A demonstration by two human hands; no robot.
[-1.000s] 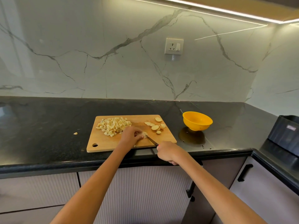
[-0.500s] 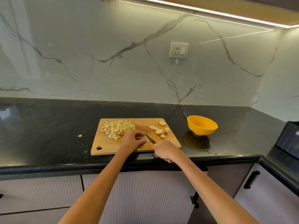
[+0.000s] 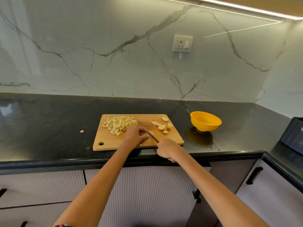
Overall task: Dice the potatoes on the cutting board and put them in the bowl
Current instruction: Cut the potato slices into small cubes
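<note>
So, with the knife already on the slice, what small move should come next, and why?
Probably press the knife down through the potato piece that the left hand pins on the cutting board. The right hand grips the handle, round slices remain uncut, and the yellow bowl looks empty.

— What runs along the far side?
— A white marble backsplash [image 3: 114, 51] with grey veins, carrying a wall socket [image 3: 182, 43] to the right of centre.
— And above?
— A light strip [image 3: 246, 11] glows at the top right.
— Nearer?
— A black countertop [image 3: 49, 115]; below it, pale ribbed cabinets [image 3: 152, 194] with black handles [image 3: 253, 175]. A dark appliance [image 3: 293, 133] sits at the far right edge.
</note>
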